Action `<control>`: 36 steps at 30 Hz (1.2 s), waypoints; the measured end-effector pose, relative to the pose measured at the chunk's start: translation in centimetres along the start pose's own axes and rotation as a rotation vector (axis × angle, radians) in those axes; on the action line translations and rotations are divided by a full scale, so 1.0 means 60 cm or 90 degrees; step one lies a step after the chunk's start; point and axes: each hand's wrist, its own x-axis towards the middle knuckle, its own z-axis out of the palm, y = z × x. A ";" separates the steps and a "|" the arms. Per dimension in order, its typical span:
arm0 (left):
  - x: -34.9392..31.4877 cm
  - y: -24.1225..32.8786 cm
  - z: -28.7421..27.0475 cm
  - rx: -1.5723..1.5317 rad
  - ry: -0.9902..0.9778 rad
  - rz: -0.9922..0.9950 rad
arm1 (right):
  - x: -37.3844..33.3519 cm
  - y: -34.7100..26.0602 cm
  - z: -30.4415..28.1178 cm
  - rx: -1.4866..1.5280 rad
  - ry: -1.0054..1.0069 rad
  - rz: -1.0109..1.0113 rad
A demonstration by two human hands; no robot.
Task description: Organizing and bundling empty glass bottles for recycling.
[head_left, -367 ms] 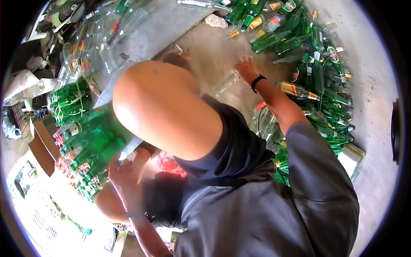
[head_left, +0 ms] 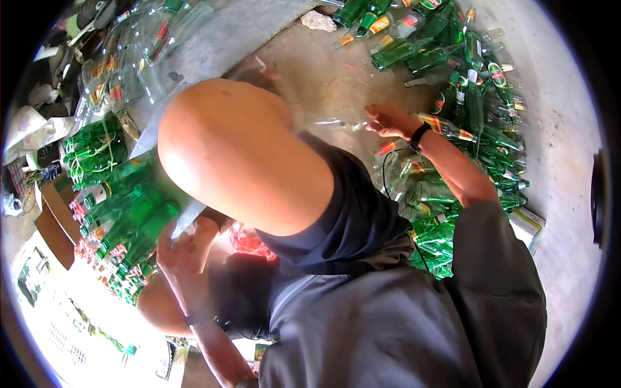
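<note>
My right hand (head_left: pixel 390 121), with a black band at the wrist, reaches low over the dusty floor. Its fingers are apart, beside the neck end of a clear glass bottle (head_left: pixel 333 121) lying on its side; whether they touch it I cannot tell. Blur softens the bottle's outline. Near my lower leg, my left hand (head_left: pixel 178 255) hangs with loosely bent, parted fingers and nothing visible in them. Just beyond it lie several green bottles (head_left: pixel 139 216) in a row. A pale pointed piece (head_left: pixel 187 216) shows by the fingertips, its kind unclear.
A large heap of green and clear bottles (head_left: pixel 475 110) spreads along the right wall. Clear bottles (head_left: pixel 139 71) lie at the upper left, above a tied bundle of green bottles (head_left: pixel 97 149). A cardboard box (head_left: pixel 55 223) stands at the left, and a stone (head_left: pixel 318 21) lies far ahead.
My right hand has come nearer and slightly right, to the clear bottle's neck end. The bottle now lies more sideways in view. My left hand stays by my leg.
</note>
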 end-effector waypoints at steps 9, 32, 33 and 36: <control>0.009 -0.026 -0.008 -0.061 -0.052 0.084 | -0.186 -0.119 0.039 -0.529 0.205 0.067; -0.051 0.042 -0.012 -0.177 -0.053 0.033 | -0.321 -0.158 -0.192 -0.740 0.380 0.341; -0.054 0.046 -0.011 -0.188 -0.053 0.035 | -0.318 -0.162 -0.201 -0.737 0.390 0.367; -0.040 0.024 -0.014 -0.158 -0.052 0.042 | -0.317 -0.160 -0.234 -0.827 0.352 0.346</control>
